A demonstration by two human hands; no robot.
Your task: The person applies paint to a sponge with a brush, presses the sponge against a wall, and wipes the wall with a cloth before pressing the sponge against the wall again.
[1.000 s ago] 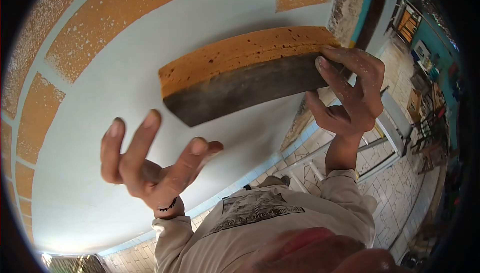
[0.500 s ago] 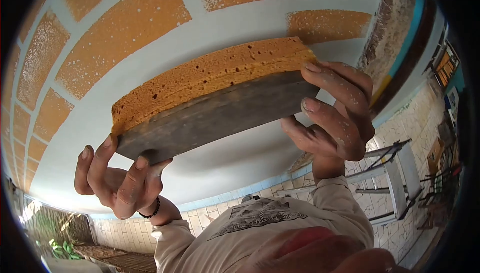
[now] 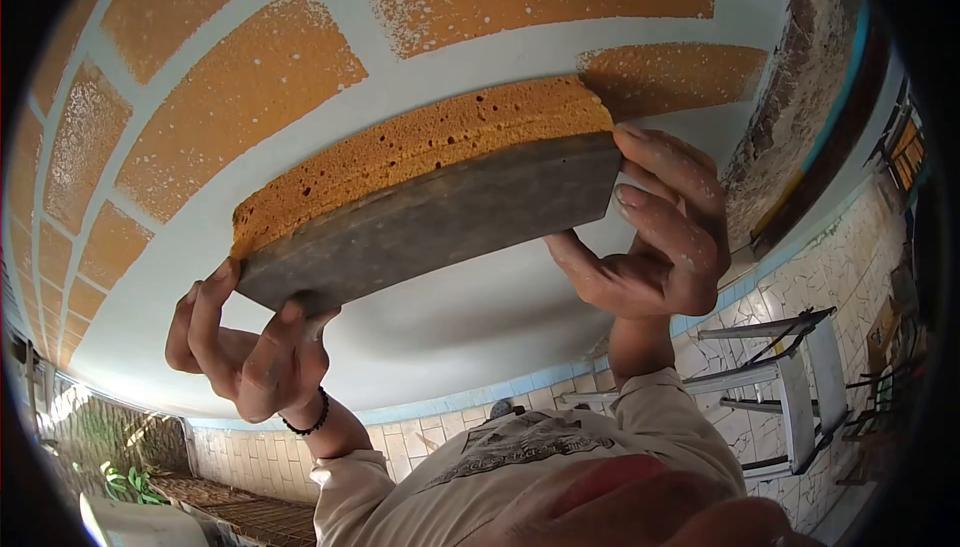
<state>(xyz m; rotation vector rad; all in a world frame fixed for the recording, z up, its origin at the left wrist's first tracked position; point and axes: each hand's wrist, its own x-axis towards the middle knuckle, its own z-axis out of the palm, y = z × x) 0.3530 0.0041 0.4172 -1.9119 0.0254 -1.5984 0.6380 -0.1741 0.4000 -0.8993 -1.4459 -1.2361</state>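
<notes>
A long block (image 3: 435, 212) with a grey backing and an orange sponge face (image 3: 420, 152) is held up near a pale wall (image 3: 150, 287). Its sponge side faces the upper part of the view. My left hand (image 3: 250, 347), with a dark beaded bracelet at the wrist, grips the block's lower left end between bent fingers. At the right end my right hand (image 3: 655, 232) grips the block, its thumb under the lower edge. Orange brick shapes (image 3: 245, 97) with white specks cover the wall above and to the left.
A metal stepladder (image 3: 795, 397) stands at the right on the tiled surface. Cluttered items sit at the far right. Green leaves (image 3: 130, 484) and a brown grid-like surface (image 3: 235, 507) show at the lower left. A rough bare strip (image 3: 790, 97) runs down the wall's right side.
The block's right end and my right hand have moved slightly left, and my left hand a little right. The view of the wall has shifted, with the right-hand brick shapes lower.
</notes>
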